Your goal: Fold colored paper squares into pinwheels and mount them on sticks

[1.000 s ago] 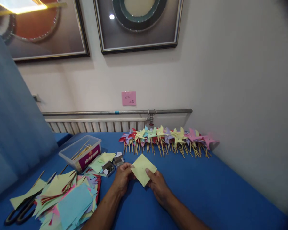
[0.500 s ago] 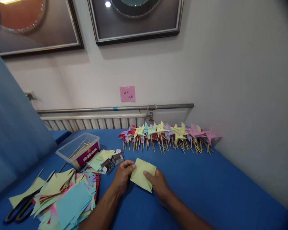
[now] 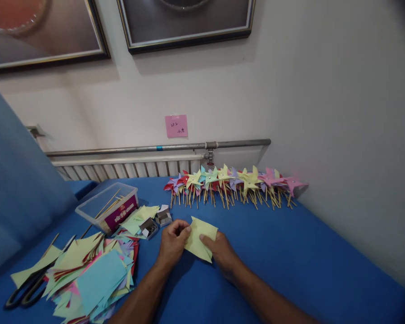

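A square of pale yellow paper (image 3: 201, 248) is held up between both hands above the blue cover. My left hand (image 3: 173, 240) pinches its left corner between thumb and fingers. With its thumb across the front, my right hand (image 3: 219, 253) grips the right side; the fingers behind the sheet are hidden. Cuts run in from the corners, and the left edge bends slightly. Close to my left hand stand two small open boxes, one (image 3: 149, 227) with tiny metal pins inside, the other (image 3: 164, 217) beside it.
Coloured paper sheets (image 3: 103, 276) pile up at the left, beside black-handled scissors (image 3: 29, 288). A clear tub (image 3: 101, 202) holds thin wooden sticks. Finished paper pinwheels (image 3: 222, 180) line the back by the wall. A metal pipe (image 3: 131, 150) runs above a radiator (image 3: 128, 168).
The left side of the yellow paper has bent inward under my left fingers. My view has tilted down slightly less high on the wall; both hands still hold the sheet.
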Demonstrator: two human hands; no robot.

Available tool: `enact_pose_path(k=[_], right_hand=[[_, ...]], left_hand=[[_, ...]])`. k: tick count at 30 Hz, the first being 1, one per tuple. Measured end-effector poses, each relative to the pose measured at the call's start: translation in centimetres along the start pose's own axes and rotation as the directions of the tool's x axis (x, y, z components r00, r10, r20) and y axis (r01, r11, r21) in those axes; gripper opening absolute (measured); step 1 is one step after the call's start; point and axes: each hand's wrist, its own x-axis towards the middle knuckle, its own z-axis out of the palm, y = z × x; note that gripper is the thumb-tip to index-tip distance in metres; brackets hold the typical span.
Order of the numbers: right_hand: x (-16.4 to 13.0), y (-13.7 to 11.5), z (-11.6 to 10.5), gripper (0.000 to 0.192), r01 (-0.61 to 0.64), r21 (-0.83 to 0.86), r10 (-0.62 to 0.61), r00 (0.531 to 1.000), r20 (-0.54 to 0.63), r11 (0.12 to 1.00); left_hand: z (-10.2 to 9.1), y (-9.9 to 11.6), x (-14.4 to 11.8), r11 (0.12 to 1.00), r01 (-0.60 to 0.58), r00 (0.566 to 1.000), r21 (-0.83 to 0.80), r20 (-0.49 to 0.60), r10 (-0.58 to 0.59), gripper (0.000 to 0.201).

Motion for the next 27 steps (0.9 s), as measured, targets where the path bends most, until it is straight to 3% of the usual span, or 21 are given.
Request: enact_pose_path(k=[3,6,13,18,22,27], right_hand=[[0.2,0.1,-0.1,0.039,-0.032,0.030,0.033,0.999,-0.009,0.999],[0.2,0.1,-0.3,0.038,-0.070,0.043,0.071,0.997,-0.021,0.997],[0.5,0.3,-0.5,0.049,-0.082,0.062,0.084,0.996,-0.020,0.995],[0.3,-0.2,-0.4,0.047,-0.075,0.075,0.073,0.997,0.031,0.994],[0.0,-0.7,-0.3,0.042,-0.072,0.113,0.066,0.996,0.060,0.991],[0.4,0.1,-0.5,0.039,-0.049,0.058,0.048,0.999,0.014,0.997]], left_hand=[[-0.1,0.4,-0.1,0.996,-0.067,0.997,0.055,0.048,0.064,0.012],[-0.2,0.8,-0.3,0.966,-0.213,0.973,0.146,0.118,0.197,0.009],[-1.1,0.7,-0.5,0.736,-0.548,0.830,0.397,0.367,0.420,0.021],[-1.4,0.4,-0.5,0.580,-0.638,0.769,0.507,0.459,0.445,0.026],[-1.3,0.5,-0.7,0.479,-0.659,0.752,0.580,0.485,0.447,0.029],[-1.2,0.7,-0.9,0.461,-0.671,0.740,0.580,0.491,0.459,0.029]])
